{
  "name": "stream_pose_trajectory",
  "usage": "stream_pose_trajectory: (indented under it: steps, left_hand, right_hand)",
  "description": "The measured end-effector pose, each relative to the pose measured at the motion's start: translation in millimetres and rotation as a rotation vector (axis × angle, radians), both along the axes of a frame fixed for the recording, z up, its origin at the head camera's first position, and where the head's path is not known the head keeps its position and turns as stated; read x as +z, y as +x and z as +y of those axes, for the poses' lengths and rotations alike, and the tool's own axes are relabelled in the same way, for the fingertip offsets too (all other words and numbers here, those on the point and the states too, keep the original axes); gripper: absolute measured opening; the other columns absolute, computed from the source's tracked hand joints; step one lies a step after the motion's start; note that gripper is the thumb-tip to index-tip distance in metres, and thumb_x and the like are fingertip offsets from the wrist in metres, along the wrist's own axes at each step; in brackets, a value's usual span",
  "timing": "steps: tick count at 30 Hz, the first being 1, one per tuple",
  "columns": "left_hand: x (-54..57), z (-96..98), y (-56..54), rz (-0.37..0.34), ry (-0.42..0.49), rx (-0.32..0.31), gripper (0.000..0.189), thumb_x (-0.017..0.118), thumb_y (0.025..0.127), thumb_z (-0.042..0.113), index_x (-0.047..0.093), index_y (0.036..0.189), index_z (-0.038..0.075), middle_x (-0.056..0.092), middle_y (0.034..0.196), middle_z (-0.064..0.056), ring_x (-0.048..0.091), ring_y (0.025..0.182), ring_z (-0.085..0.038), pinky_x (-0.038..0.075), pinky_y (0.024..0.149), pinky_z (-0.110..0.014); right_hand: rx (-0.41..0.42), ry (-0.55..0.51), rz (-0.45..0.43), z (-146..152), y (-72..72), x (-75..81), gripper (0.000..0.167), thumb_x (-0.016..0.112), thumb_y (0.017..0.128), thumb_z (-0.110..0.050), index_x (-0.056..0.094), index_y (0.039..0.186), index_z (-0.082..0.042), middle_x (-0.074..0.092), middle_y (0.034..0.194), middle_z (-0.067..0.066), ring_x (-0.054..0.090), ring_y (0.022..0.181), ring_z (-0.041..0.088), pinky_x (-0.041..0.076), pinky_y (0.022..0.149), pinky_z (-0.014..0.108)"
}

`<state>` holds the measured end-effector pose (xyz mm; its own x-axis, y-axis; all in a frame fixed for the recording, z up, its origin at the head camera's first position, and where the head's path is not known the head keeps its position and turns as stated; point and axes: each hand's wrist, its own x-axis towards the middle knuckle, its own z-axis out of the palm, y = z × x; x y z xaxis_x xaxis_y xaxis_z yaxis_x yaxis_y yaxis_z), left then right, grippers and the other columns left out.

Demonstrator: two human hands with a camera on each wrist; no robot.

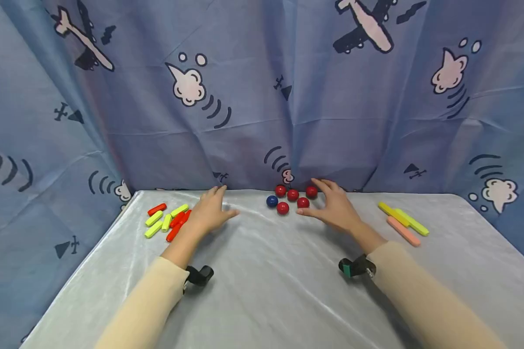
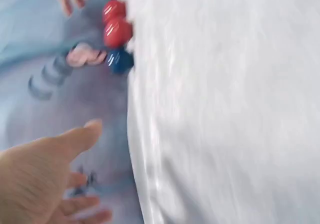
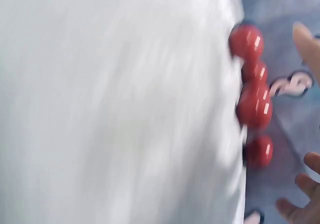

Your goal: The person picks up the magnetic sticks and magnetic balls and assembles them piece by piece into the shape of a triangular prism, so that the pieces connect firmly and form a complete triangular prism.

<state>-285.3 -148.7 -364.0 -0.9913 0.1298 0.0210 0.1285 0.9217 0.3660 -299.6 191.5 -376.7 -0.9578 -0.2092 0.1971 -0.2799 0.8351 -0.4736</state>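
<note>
Several glossy red balls (image 1: 282,208) and one dark blue ball (image 1: 272,201) lie grouped at the back middle of the table. My right hand (image 1: 334,208) is just right of the group, fingers spread, thumb pointing towards the nearest red ball; whether it touches one I cannot tell. To the left of the balls, my left hand (image 1: 211,212) hovers with its thumb stretched out and holds nothing. The left wrist view shows the blue ball (image 2: 119,60) beyond that thumb. In the right wrist view, red balls (image 3: 254,105) stand in a row beside the spread fingers.
Short red and yellow-green sticks (image 1: 154,229) lie in a loose pile at the left, partly behind the left wrist. Longer yellow sticks (image 1: 412,223) and a salmon-coloured stick (image 1: 403,231) lie at the right. A blue patterned curtain (image 1: 253,97) hangs along the back of the silvery-white table (image 1: 270,291).
</note>
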Motion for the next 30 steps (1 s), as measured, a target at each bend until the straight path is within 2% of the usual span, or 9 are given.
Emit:
stream_pose_trajectory:
  steps: [2, 5, 9, 13, 14, 17, 21, 25, 30]
  left_hand:
    - [1.7, -16.8, 7.4, 0.039, 0.085, 0.012, 0.070, 0.067, 0.096, 0.039, 0.042, 0.153, 0.006, 0.044, 0.156, -0.021, 0.045, 0.142, -0.042, 0.040, 0.115, -0.057]
    - [0.2, -42.1, 18.7, 0.085, 0.167, 0.041, 0.054, 0.068, 0.095, 0.025, 0.055, 0.142, 0.003, 0.058, 0.142, -0.021, 0.061, 0.124, -0.038, 0.050, 0.102, -0.053]
    - [-4.8, -68.5, 33.0, 0.076, 0.231, 0.086, 0.050, 0.070, 0.092, 0.017, 0.059, 0.138, 0.000, 0.064, 0.134, -0.023, 0.066, 0.112, -0.037, 0.052, 0.097, -0.052]
    - [-8.3, -80.4, 39.4, 0.041, 0.234, 0.084, 0.051, 0.075, 0.088, 0.013, 0.061, 0.135, -0.002, 0.068, 0.125, -0.023, 0.068, 0.109, -0.036, 0.053, 0.096, -0.051]
    - [-8.8, -81.1, 39.5, 0.039, 0.225, 0.076, 0.051, 0.076, 0.087, 0.012, 0.062, 0.134, -0.002, 0.069, 0.122, -0.023, 0.068, 0.106, -0.036, 0.053, 0.095, -0.050]
    - [-11.2, -76.5, 37.5, 0.065, 0.187, 0.047, 0.047, 0.077, 0.084, 0.008, 0.066, 0.128, -0.001, 0.072, 0.111, -0.020, 0.067, 0.099, -0.032, 0.053, 0.090, -0.048]
    - [-18.3, -66.7, 35.0, 0.103, 0.106, 0.043, 0.042, 0.078, 0.082, 0.009, 0.070, 0.122, 0.002, 0.073, 0.106, -0.015, 0.068, 0.098, -0.030, 0.054, 0.088, -0.049]
    - [-24.9, -61.0, 34.6, 0.131, 0.014, 0.058, 0.037, 0.078, 0.084, 0.010, 0.071, 0.120, 0.005, 0.075, 0.105, -0.013, 0.070, 0.099, -0.030, 0.055, 0.085, -0.049]
    - [-25.3, -60.3, 36.5, 0.176, -0.008, 0.059, 0.045, 0.074, 0.088, 0.005, 0.066, 0.132, 0.007, 0.075, 0.111, -0.017, 0.071, 0.103, -0.036, 0.056, 0.085, -0.053]
  right_hand:
    - [-0.002, -0.094, 0.031, -10.3, 1.2, 0.4, 0.095, 0.079, 0.079, -0.058, 0.043, 0.153, -0.011, 0.042, 0.154, 0.023, 0.042, 0.140, 0.045, 0.038, 0.111, 0.068]
    - [0.008, -0.222, 0.062, -28.8, 3.5, 0.9, 0.080, 0.084, 0.080, -0.044, 0.053, 0.144, -0.007, 0.053, 0.145, 0.021, 0.051, 0.133, 0.040, 0.043, 0.109, 0.061]
    - [0.003, -0.387, 0.102, -55.5, 6.8, -1.2, 0.060, 0.084, 0.082, -0.030, 0.064, 0.132, -0.004, 0.065, 0.129, 0.020, 0.062, 0.117, 0.037, 0.055, 0.095, 0.047]
    - [-0.027, -0.491, 0.179, -74.3, 8.5, -9.8, 0.042, 0.083, 0.083, -0.024, 0.072, 0.119, -0.005, 0.071, 0.111, 0.019, 0.067, 0.101, 0.035, 0.053, 0.079, 0.036]
    - [-0.027, -0.471, 0.201, -76.5, 8.6, -14.0, 0.040, 0.082, 0.084, -0.023, 0.072, 0.119, -0.006, 0.071, 0.110, 0.019, 0.066, 0.101, 0.036, 0.052, 0.078, 0.036]
    - [0.001, -0.349, 0.228, -74.6, 10.5, -28.2, 0.043, 0.081, 0.085, -0.022, 0.071, 0.124, -0.006, 0.069, 0.121, 0.019, 0.064, 0.114, 0.038, 0.052, 0.095, 0.046]
    - [0.075, -0.218, 0.197, -67.7, 11.8, -42.1, 0.052, 0.079, 0.087, -0.024, 0.066, 0.134, -0.007, 0.062, 0.139, 0.018, 0.056, 0.132, 0.040, 0.042, 0.111, 0.058]
    - [0.120, -0.176, 0.177, -66.6, 9.7, -47.7, 0.047, 0.078, 0.088, -0.025, 0.067, 0.131, -0.009, 0.065, 0.134, 0.015, 0.062, 0.122, 0.034, 0.048, 0.105, 0.054]
    - [0.111, -0.152, 0.201, -72.5, 9.0, -46.2, 0.035, 0.077, 0.089, -0.022, 0.070, 0.121, -0.010, 0.069, 0.118, 0.012, 0.065, 0.103, 0.029, 0.053, 0.095, 0.049]
